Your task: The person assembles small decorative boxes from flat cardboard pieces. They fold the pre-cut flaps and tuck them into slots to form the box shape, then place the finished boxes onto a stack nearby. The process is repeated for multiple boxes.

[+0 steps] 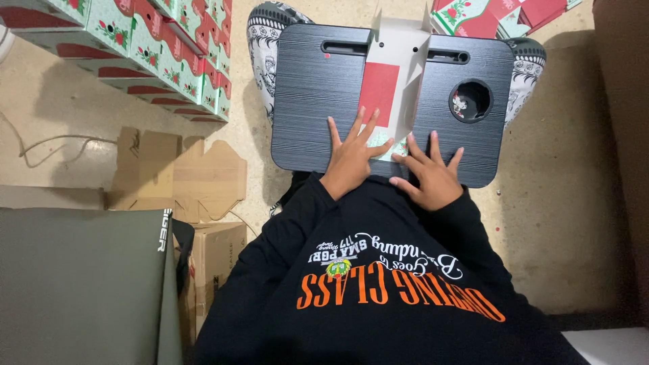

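Two bare hands press flat on a flattened cardboard box blank with a red panel and pale grey flaps [393, 74], which lies on the middle of a dark grey, ribbed plastic lap tray [307, 101], running from its 12 o'clock edge down to its 6 o'clock edge. The left hand [351, 159] rests at the blank's lower end, its fingers [355, 125] spread wide and pointing toward 12 o'clock, gripping nothing. The right hand [433, 177] lies just beside it at 3 o'clock, fingers likewise splayed wide and flat, the fingertips touching the blank's green-printed lower edge. A round cup hole [470, 101] sits in the surface toward 2 o'clock of the hands. Patterned black-and-white trouser knees [262, 40] show beneath the tray. On the floor at 10 o'clock stands a stack of green and red flower-printed boxes [162, 54]; more flat printed blanks [493, 15] lie at 1 o'clock. Brown corrugated cardboard pieces [176, 172] lie at 9 o'clock.
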